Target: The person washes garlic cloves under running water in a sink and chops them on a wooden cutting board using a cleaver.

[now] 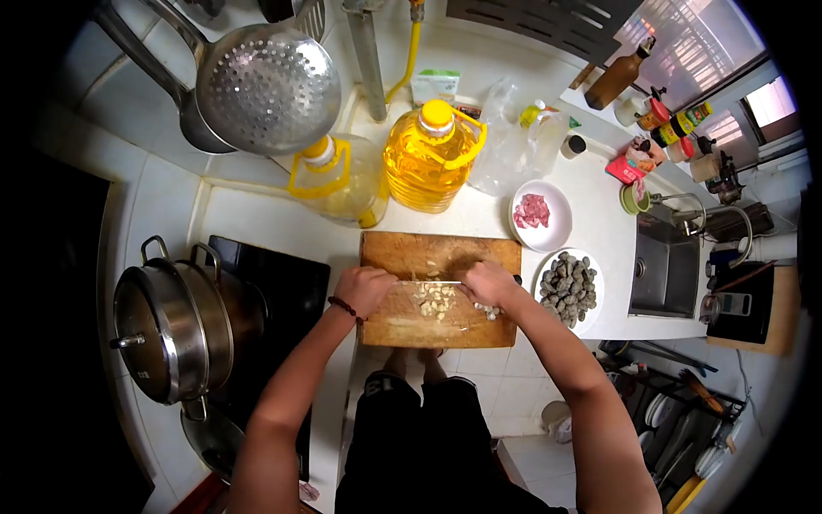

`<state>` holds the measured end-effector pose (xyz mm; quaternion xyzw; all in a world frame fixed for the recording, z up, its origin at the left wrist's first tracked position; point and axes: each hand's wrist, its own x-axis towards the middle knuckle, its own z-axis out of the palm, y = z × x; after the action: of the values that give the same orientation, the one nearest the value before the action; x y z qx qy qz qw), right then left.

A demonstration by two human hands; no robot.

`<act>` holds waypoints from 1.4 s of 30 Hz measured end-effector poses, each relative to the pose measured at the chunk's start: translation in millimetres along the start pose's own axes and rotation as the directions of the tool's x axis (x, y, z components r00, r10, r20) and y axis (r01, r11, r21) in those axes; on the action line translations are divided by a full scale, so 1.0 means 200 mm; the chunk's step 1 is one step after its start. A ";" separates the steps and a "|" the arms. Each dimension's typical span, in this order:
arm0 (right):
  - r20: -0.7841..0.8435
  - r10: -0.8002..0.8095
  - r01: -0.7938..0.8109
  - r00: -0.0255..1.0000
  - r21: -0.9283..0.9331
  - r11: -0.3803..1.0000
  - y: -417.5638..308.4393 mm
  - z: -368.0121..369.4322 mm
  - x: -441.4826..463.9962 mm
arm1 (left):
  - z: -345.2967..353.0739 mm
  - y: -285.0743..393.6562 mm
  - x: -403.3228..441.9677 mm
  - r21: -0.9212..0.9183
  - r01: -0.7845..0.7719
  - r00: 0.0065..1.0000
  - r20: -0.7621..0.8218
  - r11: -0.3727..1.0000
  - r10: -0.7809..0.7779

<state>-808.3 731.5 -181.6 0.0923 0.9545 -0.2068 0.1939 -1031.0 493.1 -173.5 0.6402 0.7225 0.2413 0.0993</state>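
A wooden cutting board [385, 330] lies on the counter in front of me. Across it runs a knife [426, 282], its thin blade seen nearly edge-on. My right hand [488, 283] is closed around its handle side, with a dark handle end showing beyond the fingers. At the blade's other end, my left hand [366, 289] is closed with its fingers on the blade. Chopped pale pieces that look like garlic [435, 300] are scattered just below the blade, and a few bits lie above it. Small greyish-white pieces [488, 311] sit near my right wrist.
Behind the board stand an oil jug [419, 158] and a paler jug [342, 193]. A bowl of cut meat [561, 231] and a plate of grey shellfish [598, 300] are to the right, near the sink [664, 274]. A steel pot [184, 325] occupies the left.
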 end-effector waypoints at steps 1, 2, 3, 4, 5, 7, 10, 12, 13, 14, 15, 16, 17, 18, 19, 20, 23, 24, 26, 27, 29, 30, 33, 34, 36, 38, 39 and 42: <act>-0.027 -0.025 0.026 0.999 0.003 1.000 0.00 -0.03 0.01 | -0.02 -0.01 0.01 0.011 -0.013 1.000 0.000 1.000 0.013; -0.026 -0.027 0.027 0.999 0.004 1.000 0.01 -0.04 0.02 | -0.04 -0.01 0.04 0.011 -0.012 1.000 0.001 1.000 0.012; -0.001 0.005 -0.005 1.000 0.001 1.000 0.02 -0.06 0.04 | -0.06 -0.01 0.07 0.010 -0.009 1.000 -0.020 1.000 0.009; 0.025 0.038 -0.038 0.999 -0.001 0.999 0.02 -0.06 0.04 | -0.07 0.00 0.08 0.007 -0.005 0.999 -0.038 1.000 0.006; 0.027 0.039 -0.039 0.999 0.000 0.999 0.03 -0.03 0.05 | -0.04 -0.01 0.07 0.005 -0.005 0.999 -0.037 1.000 0.005; -0.010 0.018 -0.018 1.000 0.007 1.000 0.06 0.03 0.07 | 0.02 -0.07 0.07 0.023 0.021 1.000 0.010 1.000 -0.021; -0.018 0.006 -0.005 1.000 0.023 1.000 0.03 -0.02 0.06 | 0.02 -0.08 0.07 0.051 -0.009 0.998 0.058 0.999 0.006; -0.026 0.003 -0.002 1.000 0.023 1.000 0.06 0.00 0.07 | -0.02 -0.07 0.09 0.054 -0.018 0.999 0.041 0.998 0.016; -0.028 -0.001 0.001 1.000 0.029 1.000 0.06 0.01 0.08 | -0.04 -0.06 0.08 0.053 -0.023 0.999 0.030 0.998 0.021; -0.025 0.001 0.000 1.000 0.034 0.999 0.04 0.00 0.07 | -0.03 -0.07 0.07 0.051 -0.022 0.999 0.035 0.998 0.020; 0.003 0.025 -0.025 1.000 0.018 1.000 0.02 -0.01 0.06 | -0.03 -0.07 0.06 0.033 -0.018 0.999 0.040 0.999 0.017; 0.029 0.047 -0.047 0.998 -0.002 0.999 0.01 -0.03 0.05 | -0.02 -0.07 0.06 0.017 -0.014 0.999 0.041 1.000 0.013; 0.030 0.048 -0.048 0.998 -0.002 0.999 0.01 -0.02 0.05 | -0.01 -0.07 0.06 0.017 -0.014 0.999 0.041 1.000 0.013; 0.025 0.037 -0.037 0.999 -0.001 0.999 0.02 0.00 0.06 | 0.00 -0.06 0.05 0.016 0.011 0.999 0.037 1.000 -0.012; 0.020 0.026 -0.026 0.999 -0.002 1.000 0.03 0.01 0.06 | 0.01 -0.06 0.05 0.015 0.036 0.999 0.031 0.999 -0.036; 0.021 0.027 -0.027 0.999 -0.001 1.000 0.02 -0.01 0.05 | 0.00 -0.05 0.05 0.014 0.036 0.999 0.032 0.999 -0.036; -0.051 0.014 -0.012 0.999 0.045 0.999 0.01 -0.07 0.03 | -0.03 -0.06 0.05 0.020 -0.021 1.000 0.005 1.000 0.021; -0.014 0.024 -0.024 1.000 0.015 1.000 0.01 -0.08 0.03 | -0.04 -0.04 0.06 0.018 -0.018 1.000 -0.006 1.000 0.018; 0.022 0.037 -0.037 0.999 -0.018 0.999 0.04 -0.09 0.04 | -0.04 -0.02 0.09 0.016 -0.017 1.000 -0.020 1.000 0.017; 0.014 0.053 -0.052 0.999 -0.043 0.998 0.07 -0.07 0.07 | -0.04 -0.03 0.12 0.047 -0.001 0.999 -0.037 0.999 0.002; 0.005 0.069 -0.068 0.998 -0.069 0.995 0.09 -0.10 0.09 | -0.03 -0.06 0.17 0.078 0.016 0.998 -0.055 0.997 -0.012; -0.027 0.078 -0.080 0.997 -0.072 0.994 0.07 -0.16 0.09 | 0.00 -0.08 0.20 0.059 0.011 0.998 -0.069 0.998 -0.007; -0.085 0.079 -0.085 0.993 -0.063 0.994 0.08 -0.17 0.09 | 0.05 -0.11 0.23 0.063 -0.007 0.998 -0.069 0.998 0.011; -0.082 0.085 -0.090 0.993 -0.057 0.994 0.08 -0.14 0.08 | 0.06 -0.11 0.23 0.084 -0.020 0.998 -0.058 0.996 0.025; -0.076 0.100 -0.105 0.992 -0.052 0.993 0.09 -0.08 0.06 | 0.09 -0.11 0.21 0.069 -0.028 0.999 -0.038 0.997 0.031; -0.019 0.095 -0.095 0.995 -0.022 0.995 0.10 0.04 0.04 | 0.08 -0.10 0.15 0.060 -0.036 0.999 -0.020 0.998 0.037; -0.019 0.099 -0.099 0.995 -0.019 0.995 0.06 0.04 0.02 | 0.06 -0.07 0.11 0.020 -0.039 0.999 -0.016 0.999 0.039; 0.070 0.069 -0.065 0.995 -0.055 0.996 -0.01 0.08 -0.02 | 0.01 -0.01 0.04 -0.001 -0.029 0.999 0.020 1.000 0.029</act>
<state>-799.8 722.3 -193.2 0.1117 0.9484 -0.1782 0.2371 -1033.1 501.5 -174.5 0.6529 0.7122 0.2365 0.1030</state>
